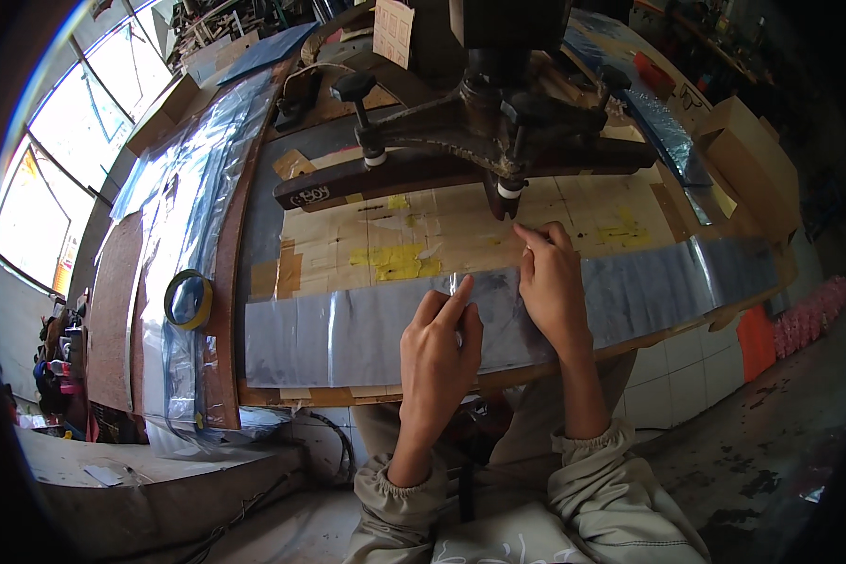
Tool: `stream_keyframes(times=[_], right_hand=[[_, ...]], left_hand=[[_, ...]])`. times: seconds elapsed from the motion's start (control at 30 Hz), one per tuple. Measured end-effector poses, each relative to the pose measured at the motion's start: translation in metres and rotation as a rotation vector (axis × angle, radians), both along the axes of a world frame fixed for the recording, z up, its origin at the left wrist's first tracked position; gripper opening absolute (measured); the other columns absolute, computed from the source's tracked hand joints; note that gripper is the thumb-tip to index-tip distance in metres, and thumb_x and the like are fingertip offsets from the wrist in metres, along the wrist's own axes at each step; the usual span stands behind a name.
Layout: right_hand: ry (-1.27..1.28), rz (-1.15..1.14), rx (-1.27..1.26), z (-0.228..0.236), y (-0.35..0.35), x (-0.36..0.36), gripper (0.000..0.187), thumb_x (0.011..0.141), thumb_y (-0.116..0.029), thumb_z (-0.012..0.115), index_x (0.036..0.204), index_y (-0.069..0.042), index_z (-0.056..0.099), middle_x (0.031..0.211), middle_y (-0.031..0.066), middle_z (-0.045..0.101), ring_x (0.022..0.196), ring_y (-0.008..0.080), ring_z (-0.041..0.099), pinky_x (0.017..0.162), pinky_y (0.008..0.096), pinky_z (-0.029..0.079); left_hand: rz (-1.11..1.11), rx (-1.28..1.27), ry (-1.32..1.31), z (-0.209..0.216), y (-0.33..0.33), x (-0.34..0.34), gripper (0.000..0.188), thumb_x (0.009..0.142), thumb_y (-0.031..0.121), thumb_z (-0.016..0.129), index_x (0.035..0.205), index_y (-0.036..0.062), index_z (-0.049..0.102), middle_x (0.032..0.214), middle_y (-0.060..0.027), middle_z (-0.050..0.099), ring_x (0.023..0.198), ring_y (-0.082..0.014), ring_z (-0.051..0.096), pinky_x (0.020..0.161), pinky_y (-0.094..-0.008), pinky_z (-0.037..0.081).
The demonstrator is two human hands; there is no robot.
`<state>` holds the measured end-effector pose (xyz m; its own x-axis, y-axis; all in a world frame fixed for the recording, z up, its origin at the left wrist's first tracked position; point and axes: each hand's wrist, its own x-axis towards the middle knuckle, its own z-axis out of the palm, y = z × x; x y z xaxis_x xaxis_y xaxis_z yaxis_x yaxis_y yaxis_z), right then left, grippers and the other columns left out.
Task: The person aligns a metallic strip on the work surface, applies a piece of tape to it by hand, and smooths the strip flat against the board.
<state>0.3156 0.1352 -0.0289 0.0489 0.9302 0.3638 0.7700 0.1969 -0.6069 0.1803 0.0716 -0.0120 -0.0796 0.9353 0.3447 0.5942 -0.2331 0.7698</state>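
A long strip of clear bluish plastic film (pixel 395 324) lies along the near edge of the work table. Over its middle is my left hand (pixel 437 343), its fingers curled in and its index finger reaching forward. My right hand (pixel 552 291) is farther forward, near the film's far edge, with bent fingers and the index fingertip just below the machine's centre. Whatever either hand may pinch is hidden or too small to make out. Beyond them, a dark press bar (pixel 348 184) hangs from a black machine frame (pixel 442 117) above a tan, taped board (pixel 324 235).
At the left, a roll of tape (pixel 188 300) rests on stacked plastic sheets (pixel 183 188). More blue plastic packs (pixel 663 132) and a cardboard box (pixel 747 169) stand at the right. Black knobs (pixel 352 87) stick up from the machine. Pink bundles (pixel 811 315) lie beyond the right table end.
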Motion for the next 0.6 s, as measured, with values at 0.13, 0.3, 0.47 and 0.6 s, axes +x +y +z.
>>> stream_keyframes(times=[0.13,0.3,0.47,0.6], right_hand=[[-0.036,0.001,0.036,0.0001,0.0007,0.0003,0.028,0.084,0.004,0.051,0.11,0.002,0.062,0.101,0.016,0.056,0.087,0.0315,0.059,0.078,0.0405,0.046],[-0.023,-0.017,0.034,-0.0004,0.0011,-0.0021,0.029,0.082,0.002,0.054,0.11,0.002,0.062,0.101,0.0141,0.056,0.096,0.0302,0.055,0.084,0.0399,0.043],[-0.033,-0.028,0.03,0.0007,0.0001,-0.0023,0.028,0.084,0.002,0.053,0.11,0.0,0.063,0.099,0.0148,0.055,0.095,0.0321,0.055,0.085,0.0411,0.043],[-0.032,-0.022,0.017,0.0012,-0.0021,-0.0022,0.029,0.083,0.001,0.053,0.11,-0.001,0.063,0.099,0.0139,0.055,0.097,0.0308,0.053,0.088,0.0406,0.041]], left_hand=[[0.004,0.016,0.017,-0.0002,-0.0002,-0.0002,0.026,0.083,0.001,0.058,0.109,-0.0016,0.064,0.075,-0.0129,0.056,0.056,-0.0234,0.055,0.056,-0.0347,0.045],[0.025,-0.013,-0.011,0.0006,0.0014,0.0003,0.028,0.082,0.0,0.058,0.109,-0.0015,0.064,0.075,-0.0135,0.057,0.058,-0.0229,0.057,0.058,-0.0333,0.046],[0.036,-0.009,0.006,0.0015,0.0014,0.0006,0.029,0.081,-0.001,0.058,0.11,-0.001,0.064,0.075,-0.0135,0.058,0.057,-0.0223,0.057,0.057,-0.0331,0.046],[0.046,-0.004,0.013,0.0018,-0.0003,0.0006,0.028,0.081,0.0,0.058,0.108,-0.0001,0.065,0.074,-0.0129,0.058,0.056,-0.0216,0.057,0.056,-0.0327,0.046]])
